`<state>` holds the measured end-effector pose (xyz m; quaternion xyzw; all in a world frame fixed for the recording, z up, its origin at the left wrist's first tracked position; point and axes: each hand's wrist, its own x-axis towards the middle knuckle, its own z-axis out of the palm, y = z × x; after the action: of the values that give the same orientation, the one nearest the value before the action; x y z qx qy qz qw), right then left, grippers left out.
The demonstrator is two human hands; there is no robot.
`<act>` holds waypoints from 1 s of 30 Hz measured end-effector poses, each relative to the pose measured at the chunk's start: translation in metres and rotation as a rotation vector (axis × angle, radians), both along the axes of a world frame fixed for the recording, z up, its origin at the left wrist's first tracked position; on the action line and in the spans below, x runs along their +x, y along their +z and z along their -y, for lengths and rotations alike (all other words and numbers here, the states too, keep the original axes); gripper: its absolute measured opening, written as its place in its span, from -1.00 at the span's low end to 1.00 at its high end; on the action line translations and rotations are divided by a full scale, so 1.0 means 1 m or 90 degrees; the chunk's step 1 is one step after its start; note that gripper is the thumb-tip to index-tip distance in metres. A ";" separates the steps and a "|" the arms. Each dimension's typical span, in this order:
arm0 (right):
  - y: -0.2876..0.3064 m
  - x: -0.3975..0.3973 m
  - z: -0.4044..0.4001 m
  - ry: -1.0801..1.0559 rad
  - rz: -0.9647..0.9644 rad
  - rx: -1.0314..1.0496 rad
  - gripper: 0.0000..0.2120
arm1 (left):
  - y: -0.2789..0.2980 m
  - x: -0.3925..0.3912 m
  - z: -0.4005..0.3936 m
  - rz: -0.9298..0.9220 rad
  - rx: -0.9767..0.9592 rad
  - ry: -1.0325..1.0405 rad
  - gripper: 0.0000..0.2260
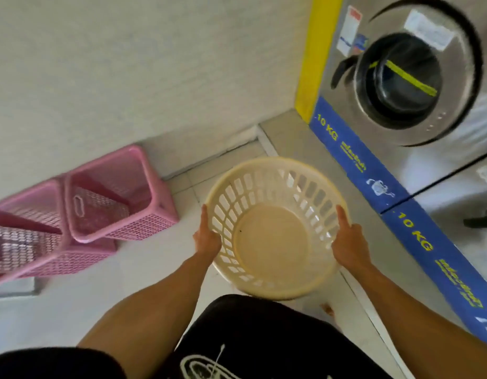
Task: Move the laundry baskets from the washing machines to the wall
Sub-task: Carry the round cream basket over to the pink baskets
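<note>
A round cream laundry basket [273,236] with slotted sides is held above the tiled floor in front of me, empty. My left hand [206,236] grips its left rim and my right hand [347,242] grips its right rim. Two square pink baskets stand against the white wall [127,64] at the left: one [119,195] nearer the corner, another [31,228] beside it toward the left edge. The washing machines [406,86] line the right side, just right of the cream basket.
The machines stand on a raised step with a blue "10 KG" band [354,160] along its front. A yellow strip [316,50] marks the corner by the wall. Open tiled floor [72,310] lies between the pink baskets and me. My black shorts fill the bottom.
</note>
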<state>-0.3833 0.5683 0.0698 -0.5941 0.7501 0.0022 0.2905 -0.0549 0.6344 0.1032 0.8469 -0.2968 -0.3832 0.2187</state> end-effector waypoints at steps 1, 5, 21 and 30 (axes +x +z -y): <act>-0.001 0.019 0.010 0.020 0.005 -0.006 -0.24 | -0.001 0.017 -0.001 0.002 -0.007 0.021 -0.21; -0.002 0.085 0.054 0.097 0.014 -0.034 -0.20 | -0.011 0.071 0.003 0.000 -0.022 0.093 -0.21; -0.036 0.260 0.280 0.328 0.013 0.090 -0.35 | -0.061 0.196 0.115 -0.030 0.056 0.333 -0.18; -0.066 0.331 0.365 0.422 -0.007 0.192 -0.37 | -0.099 0.242 0.176 0.015 0.109 0.372 -0.25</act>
<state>-0.0526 0.2028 0.0034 -0.7557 0.5093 0.2101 0.3541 0.1871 0.4581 0.0042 0.9160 -0.0097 -0.3179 0.2444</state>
